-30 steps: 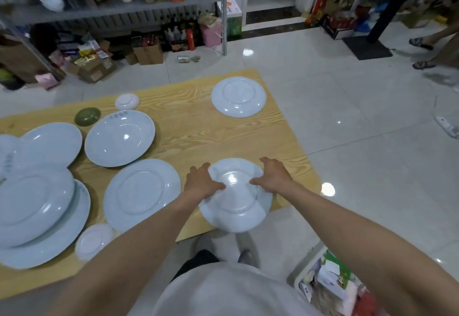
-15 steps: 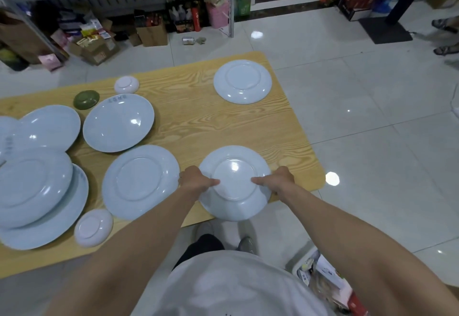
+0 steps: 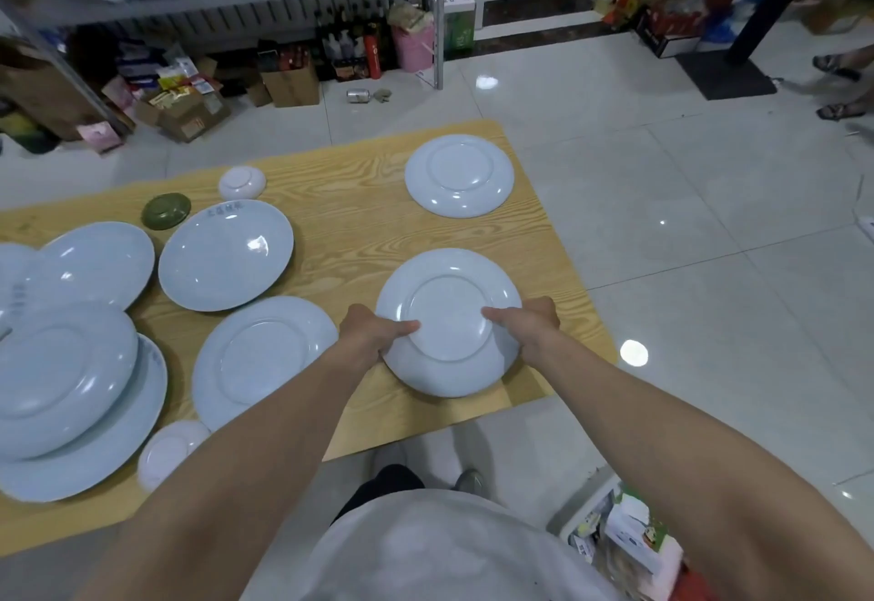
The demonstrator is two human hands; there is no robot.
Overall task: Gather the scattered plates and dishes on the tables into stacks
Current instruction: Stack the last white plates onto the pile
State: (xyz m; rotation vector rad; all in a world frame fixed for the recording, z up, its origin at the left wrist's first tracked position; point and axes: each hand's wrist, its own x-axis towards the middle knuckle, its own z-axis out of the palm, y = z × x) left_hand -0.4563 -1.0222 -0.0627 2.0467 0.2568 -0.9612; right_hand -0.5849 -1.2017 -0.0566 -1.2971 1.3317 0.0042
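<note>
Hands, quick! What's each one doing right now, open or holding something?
Left hand: grips the left rim of the upturned plate, thumb on top.
Right hand: grips that plate's right rim, thumb on top.

Shelf, cardboard box, drink can

Rim print on oval plate blurred; nothing legible.

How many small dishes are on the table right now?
3: far white dish by the back edge, green dish left of it, near white dish at the front edge. Others may lie off-frame left.
</note>
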